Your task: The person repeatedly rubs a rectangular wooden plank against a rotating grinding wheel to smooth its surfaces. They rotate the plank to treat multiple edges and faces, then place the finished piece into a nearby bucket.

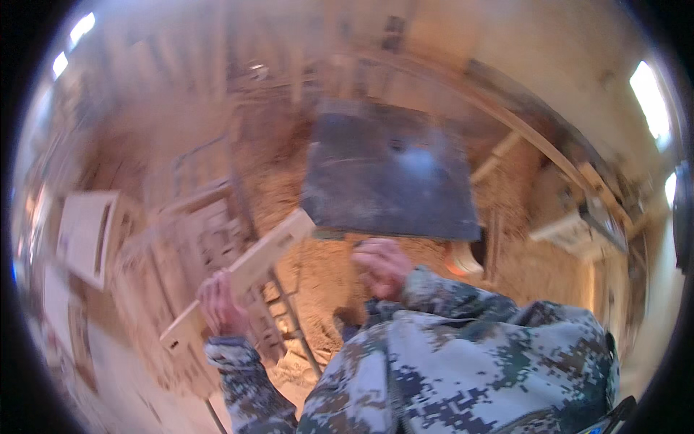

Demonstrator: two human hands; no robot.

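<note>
My left hand (223,302) grips a long pale wooden board (262,259), its fingers wrapped over the edge. The board slants from lower left up to the right, and small slots or holes show near its ends. Its upper end comes close to the near left corner of a dark, flat machine table (387,173). Just short of that table's front edge is my right hand (383,266), with its fingers curled in. Whether anything is inside the right hand is hidden, and the picture is slightly blurred there.
Stacked wooden pieces with slots (206,235) lie at the left on a metal-legged stand (293,322). Sawdust (318,278) covers the floor. A reddish-rimmed container (463,259) stands by the table's right corner. A long wooden beam (520,130) runs along the right.
</note>
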